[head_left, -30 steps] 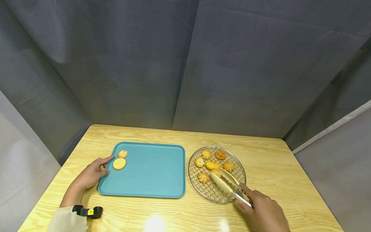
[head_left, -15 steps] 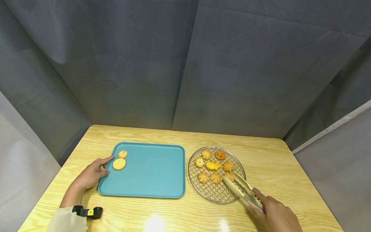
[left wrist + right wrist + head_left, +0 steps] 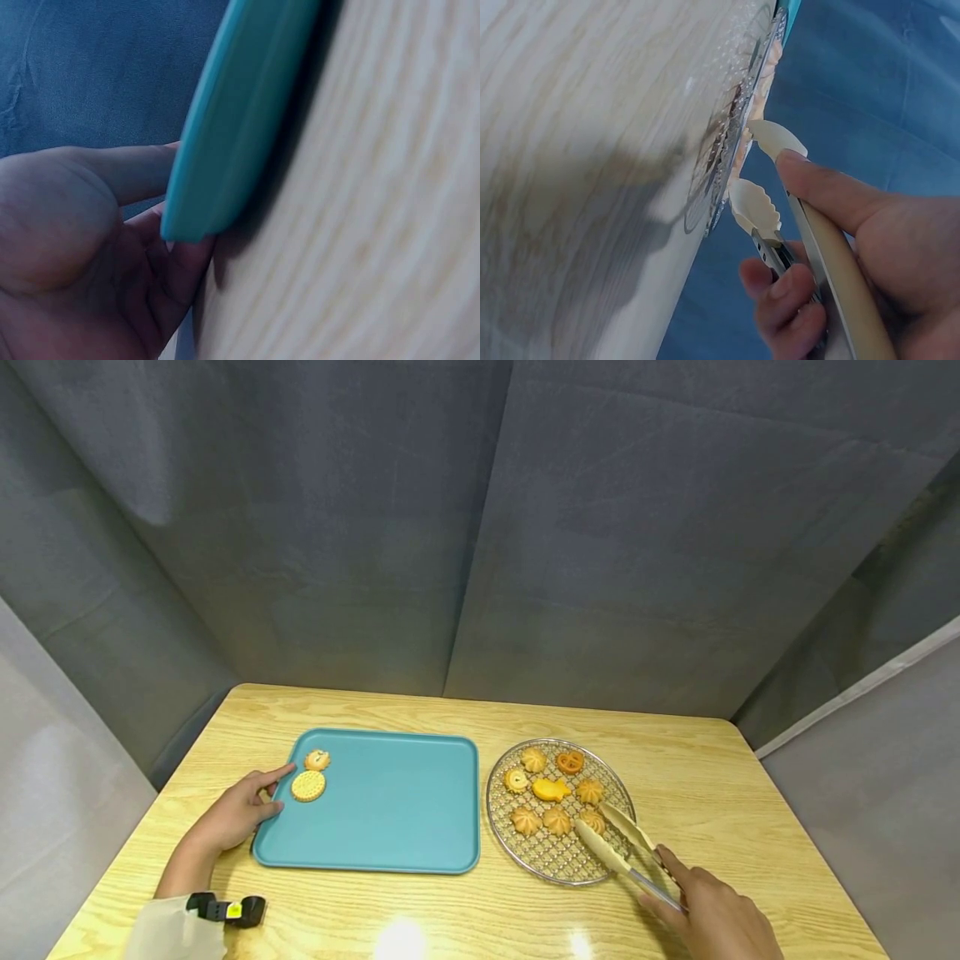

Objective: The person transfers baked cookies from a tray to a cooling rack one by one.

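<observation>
My left hand point(image 3: 238, 810) grips the left edge of a teal tray point(image 3: 390, 810), thumb and fingers about its rim point(image 3: 217, 142). A round dotted cracker point(image 3: 308, 786) and a scalloped cookie point(image 3: 317, 760) lie at the tray's left side. In my right hand point(image 3: 708, 910) is a pair of kitchen tongs point(image 3: 829, 277), with metal arms and cream scalloped tips. The tongs are spread, and their tips stand on either side of a swirl cookie point(image 3: 592, 820) at the lower right of a round wire rack point(image 3: 558, 864).
On the rack lie several more swirl cookies point(image 3: 557, 820), a yellow fish-shaped cookie point(image 3: 551, 789), a pretzel point(image 3: 570, 762) and a jam-centred cookie point(image 3: 516, 780). Grey curtains point(image 3: 337, 527) stand behind the wooden table point(image 3: 405, 714).
My right hand has moved the tongs to the right, from the lower middle swirl cookie to the lower right one, and then stayed nearly still. The left hand and tray have kept their place.
</observation>
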Demonstrator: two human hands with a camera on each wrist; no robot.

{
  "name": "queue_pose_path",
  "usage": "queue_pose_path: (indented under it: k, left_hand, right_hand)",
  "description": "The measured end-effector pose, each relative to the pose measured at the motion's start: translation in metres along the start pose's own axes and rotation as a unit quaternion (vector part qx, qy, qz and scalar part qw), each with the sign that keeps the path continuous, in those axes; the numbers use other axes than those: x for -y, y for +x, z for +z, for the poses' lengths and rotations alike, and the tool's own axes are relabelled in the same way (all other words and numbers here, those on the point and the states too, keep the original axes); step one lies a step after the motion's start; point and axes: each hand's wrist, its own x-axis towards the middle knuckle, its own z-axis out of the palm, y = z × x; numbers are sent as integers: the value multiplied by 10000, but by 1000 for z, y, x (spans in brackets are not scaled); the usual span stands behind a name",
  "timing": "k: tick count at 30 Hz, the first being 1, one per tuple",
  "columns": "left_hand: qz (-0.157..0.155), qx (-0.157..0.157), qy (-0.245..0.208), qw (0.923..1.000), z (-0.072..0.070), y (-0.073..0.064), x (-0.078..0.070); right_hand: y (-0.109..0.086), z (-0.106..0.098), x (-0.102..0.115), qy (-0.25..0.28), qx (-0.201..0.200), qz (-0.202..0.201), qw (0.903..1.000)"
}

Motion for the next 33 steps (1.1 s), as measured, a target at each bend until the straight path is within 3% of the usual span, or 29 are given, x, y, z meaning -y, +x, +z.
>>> queue_pose_path:
  k: [11,18,33]
  left_hand:
    - [1,-27,68,10000,1,2,3]
    - [1,-19,77,10000,1,2,2]
    - [-34,-49,122,9999,1,1,1]
  right_hand:
    - [2,-1,23,50,-298,-281,9991]
    - [9,4,39,133,-291,-474,9984]
    - [37,12,101,15,-736,-1426,9870]
